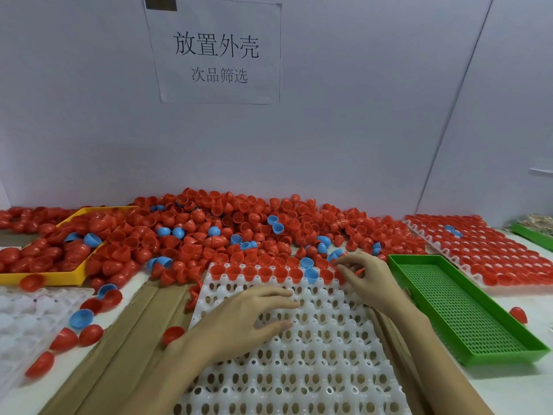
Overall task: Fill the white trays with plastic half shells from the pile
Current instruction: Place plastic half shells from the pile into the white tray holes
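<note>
A big pile of red half shells (227, 229), with a few blue ones mixed in, lies along the back of the table. In front of me sits a white tray (314, 354) with many holes; only its far row holds shells, red ones and one blue shell (311, 275). My left hand (248, 322) rests flat on the tray with fingers spread, holding nothing. My right hand (363, 277) is at the tray's far right corner, fingers pinched on a red half shell (359, 271).
A yellow tray (45, 277) heaped with red shells sits at the left. An empty green perforated tray (466, 313) lies right of my hand. Beyond it a filled white tray (490, 253). Another white tray (27, 319) and loose shells lie at the near left.
</note>
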Action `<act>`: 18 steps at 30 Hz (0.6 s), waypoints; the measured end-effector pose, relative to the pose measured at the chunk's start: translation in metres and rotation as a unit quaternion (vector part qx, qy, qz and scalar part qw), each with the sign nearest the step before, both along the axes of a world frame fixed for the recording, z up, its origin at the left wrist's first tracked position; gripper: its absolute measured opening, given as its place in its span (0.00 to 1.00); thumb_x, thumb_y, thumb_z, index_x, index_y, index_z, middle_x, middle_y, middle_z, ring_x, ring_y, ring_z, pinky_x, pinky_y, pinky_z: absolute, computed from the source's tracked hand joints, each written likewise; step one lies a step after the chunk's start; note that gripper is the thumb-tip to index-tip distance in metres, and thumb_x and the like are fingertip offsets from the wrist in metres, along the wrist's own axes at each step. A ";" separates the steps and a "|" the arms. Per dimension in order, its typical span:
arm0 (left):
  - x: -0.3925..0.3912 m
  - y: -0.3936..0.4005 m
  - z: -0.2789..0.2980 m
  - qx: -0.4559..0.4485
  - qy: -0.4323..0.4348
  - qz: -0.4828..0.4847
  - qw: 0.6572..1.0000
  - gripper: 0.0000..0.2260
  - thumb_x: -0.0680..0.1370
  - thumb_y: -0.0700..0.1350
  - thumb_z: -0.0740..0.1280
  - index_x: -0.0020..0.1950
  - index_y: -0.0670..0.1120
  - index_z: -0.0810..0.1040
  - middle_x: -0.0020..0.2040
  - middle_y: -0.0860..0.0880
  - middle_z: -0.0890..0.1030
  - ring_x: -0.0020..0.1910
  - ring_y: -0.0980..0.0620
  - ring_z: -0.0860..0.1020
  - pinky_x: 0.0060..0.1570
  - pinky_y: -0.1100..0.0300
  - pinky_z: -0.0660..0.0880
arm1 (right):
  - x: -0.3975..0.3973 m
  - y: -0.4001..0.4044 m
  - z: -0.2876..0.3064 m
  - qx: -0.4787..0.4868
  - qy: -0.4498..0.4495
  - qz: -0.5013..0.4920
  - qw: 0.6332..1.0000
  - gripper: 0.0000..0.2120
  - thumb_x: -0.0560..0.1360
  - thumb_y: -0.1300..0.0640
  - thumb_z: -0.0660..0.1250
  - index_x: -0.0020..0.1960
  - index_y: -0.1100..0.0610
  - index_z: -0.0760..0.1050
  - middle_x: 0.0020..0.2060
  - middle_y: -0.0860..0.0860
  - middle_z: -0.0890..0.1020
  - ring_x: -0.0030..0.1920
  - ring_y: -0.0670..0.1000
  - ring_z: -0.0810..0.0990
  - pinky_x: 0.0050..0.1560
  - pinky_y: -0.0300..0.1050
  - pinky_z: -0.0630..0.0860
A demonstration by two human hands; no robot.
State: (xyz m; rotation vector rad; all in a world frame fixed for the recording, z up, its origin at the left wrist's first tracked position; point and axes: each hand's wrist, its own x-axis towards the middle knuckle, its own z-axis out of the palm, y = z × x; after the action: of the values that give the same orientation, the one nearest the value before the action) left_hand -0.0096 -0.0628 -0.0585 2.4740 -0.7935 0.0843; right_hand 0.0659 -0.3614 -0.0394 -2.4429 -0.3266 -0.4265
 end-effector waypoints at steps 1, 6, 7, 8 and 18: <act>0.000 0.000 0.000 0.000 0.001 0.000 1.000 0.20 0.82 0.68 0.59 0.73 0.69 0.71 0.72 0.75 0.65 0.71 0.78 0.58 0.67 0.75 0.55 | 0.000 0.000 0.001 0.017 -0.011 -0.004 1.000 0.08 0.81 0.61 0.71 0.54 0.51 0.86 0.49 0.45 0.85 0.48 0.45 0.81 0.52 0.42 0.80; -0.002 -0.002 0.003 -0.003 0.001 -0.002 1.000 0.19 0.83 0.65 0.60 0.74 0.66 0.72 0.75 0.69 0.67 0.70 0.78 0.59 0.72 0.67 0.60 | 0.001 0.011 0.010 0.044 -0.041 0.005 0.998 0.09 0.82 0.63 0.69 0.57 0.52 0.85 0.52 0.45 0.84 0.50 0.43 0.82 0.52 0.39 0.80; -0.003 -0.001 0.003 -0.002 0.000 -0.003 1.000 0.19 0.83 0.64 0.60 0.74 0.65 0.72 0.75 0.68 0.67 0.71 0.77 0.59 0.73 0.66 0.60 | 0.005 0.016 0.013 0.025 -0.035 0.013 0.999 0.09 0.82 0.62 0.69 0.58 0.52 0.84 0.53 0.45 0.84 0.51 0.42 0.81 0.52 0.37 0.80; -0.003 -0.001 0.004 -0.002 -0.003 -0.003 1.000 0.19 0.83 0.63 0.60 0.74 0.64 0.73 0.75 0.67 0.68 0.71 0.76 0.59 0.74 0.65 0.61 | 0.011 0.022 0.016 0.002 -0.027 0.020 0.999 0.09 0.82 0.61 0.69 0.60 0.52 0.83 0.54 0.46 0.84 0.52 0.42 0.81 0.53 0.37 0.79; -0.008 -0.005 0.013 0.005 -0.009 -0.010 1.000 0.19 0.84 0.59 0.61 0.76 0.60 0.73 0.77 0.62 0.69 0.76 0.66 0.62 0.76 0.59 0.64 | 0.089 0.056 0.028 -0.225 0.053 0.004 0.973 0.26 0.81 0.68 0.65 0.77 0.51 0.72 0.74 0.54 0.73 0.71 0.57 0.75 0.71 0.51 0.75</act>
State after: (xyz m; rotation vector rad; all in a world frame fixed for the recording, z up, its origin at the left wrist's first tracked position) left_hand -0.0177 -0.0681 -0.0452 2.4773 -0.8275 0.0962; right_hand 0.1549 -0.3050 -0.0116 -2.8914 -0.4256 -0.2317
